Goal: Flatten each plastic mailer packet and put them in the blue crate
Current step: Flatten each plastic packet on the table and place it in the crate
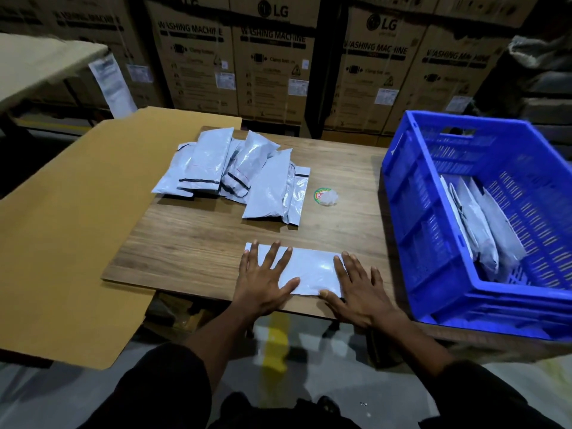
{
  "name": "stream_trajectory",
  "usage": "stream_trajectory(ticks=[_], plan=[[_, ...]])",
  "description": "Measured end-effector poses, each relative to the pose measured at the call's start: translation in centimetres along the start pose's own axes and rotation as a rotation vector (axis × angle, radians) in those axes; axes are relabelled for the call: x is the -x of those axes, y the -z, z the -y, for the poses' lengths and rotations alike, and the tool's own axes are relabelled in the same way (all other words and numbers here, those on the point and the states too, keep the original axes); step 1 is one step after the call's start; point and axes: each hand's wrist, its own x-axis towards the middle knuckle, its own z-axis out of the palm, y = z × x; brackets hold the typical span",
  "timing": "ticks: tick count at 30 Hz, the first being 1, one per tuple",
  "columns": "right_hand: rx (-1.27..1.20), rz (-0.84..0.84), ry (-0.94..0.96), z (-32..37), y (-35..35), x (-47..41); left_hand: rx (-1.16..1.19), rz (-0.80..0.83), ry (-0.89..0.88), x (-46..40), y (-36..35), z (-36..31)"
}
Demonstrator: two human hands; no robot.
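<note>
I press both hands flat on a pale mailer packet lying near the front edge of the wooden surface. My left hand covers its left end, fingers straight and spread; my right hand lies over its right end, fingers straight too, the thumb along the packet's near edge. Beyond the packet, toward the back of the surface, sits a loose pile of unflattened mailers, overlapping one another. Just right of that pile lies a small round green-rimmed sticker with a bit of crumpled clear plastic on it, I think, though it is too small to be sure. The blue crate stands to my right, close beside the surface, with several pale packets leaning on edge inside. A big sheet of brown cardboard overlaps the surface's left side. Stacked washing machine cartons wall off the back.
</note>
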Motion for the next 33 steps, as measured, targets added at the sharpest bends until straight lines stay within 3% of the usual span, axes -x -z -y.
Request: stream_trajectory(ticks=[3, 6, 9, 22, 27, 30, 33], plan=[[0.083, -0.123, 0.032, 1.1, 0.9, -0.3, 0.032, -0.04, 0.005, 0.0, 0.2, -0.4], [0.183, -0.227, 0.222, 3.7, 0.6, -1.5, 0.03, -0.078, 0.012, -0.2, -0.2, -0.5], [0.172, -0.135, 0.315, 5.6, -0.5, -2.8, -0.008, -0.103, -0.02, -0.1, -0.4, -0.1], [0.088, -0.043, 0.194, -0.7, 0.7, -0.8, -0.019, 0.025, -0.009, -0.2, 0.1, 1.6], [0.257, -0.101, 0.407, 0.2, 1.6, -0.4, -0.003, 0.071, -0.052, -0.2, 0.7, 2.2], [0.16, -0.085, 0.431, 0.4, 1.6, -0.7, 0.066, 0.084, -0.064, -0.3, 1.0, 1.9], [0.031, -0.089, 0.358, 0.4, 2.3, -0.7, -0.022, -0.021, -0.221, -0.1, 1.6, 1.6]])
